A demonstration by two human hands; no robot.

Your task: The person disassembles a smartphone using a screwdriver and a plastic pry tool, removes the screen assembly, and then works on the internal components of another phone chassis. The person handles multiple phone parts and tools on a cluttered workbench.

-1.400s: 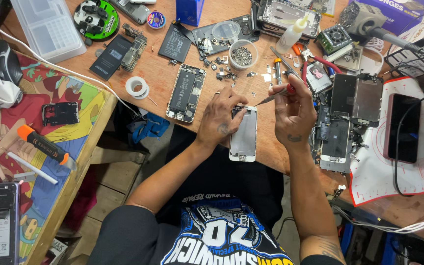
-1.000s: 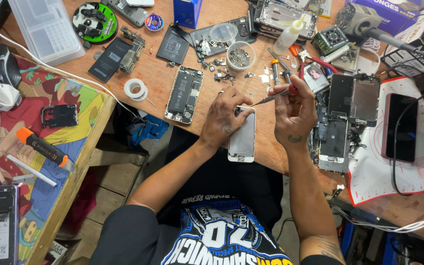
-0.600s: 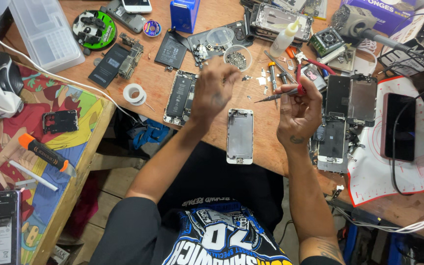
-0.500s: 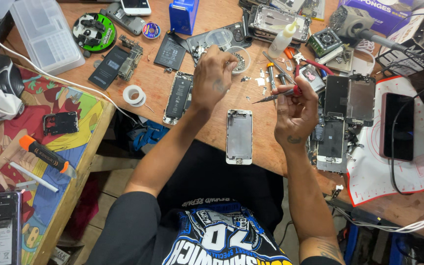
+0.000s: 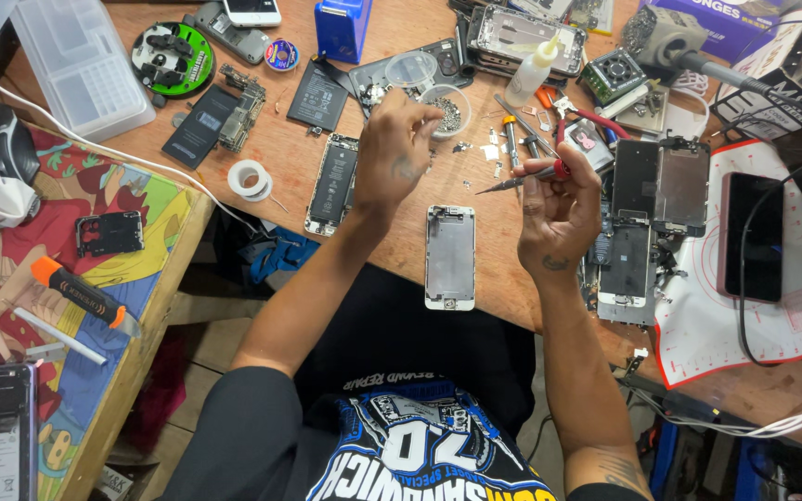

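Note:
A white phone shell (image 5: 450,257) lies flat on the wooden bench (image 5: 364,241) near its front edge, with no hand on it. My left hand (image 5: 399,148) reaches over the bench toward a small round dish of screws (image 5: 445,109), fingers pinched at its rim; whether it holds a screw I cannot tell. My right hand (image 5: 559,209) hovers right of the shell and grips a thin red-handled screwdriver (image 5: 523,178), its tip pointing left.
An opened phone with a black battery (image 5: 330,185) lies left of my left hand, next to a roll of white tape (image 5: 252,178). Dismantled phones (image 5: 638,232), a white mat (image 5: 744,288), tools, a glue bottle (image 5: 531,72) and a parts box (image 5: 81,65) crowd the bench.
My left hand let go of the white phone shell and moved up to the dish of screws. The shell now lies free on the bench. My right hand stayed put with the screwdriver.

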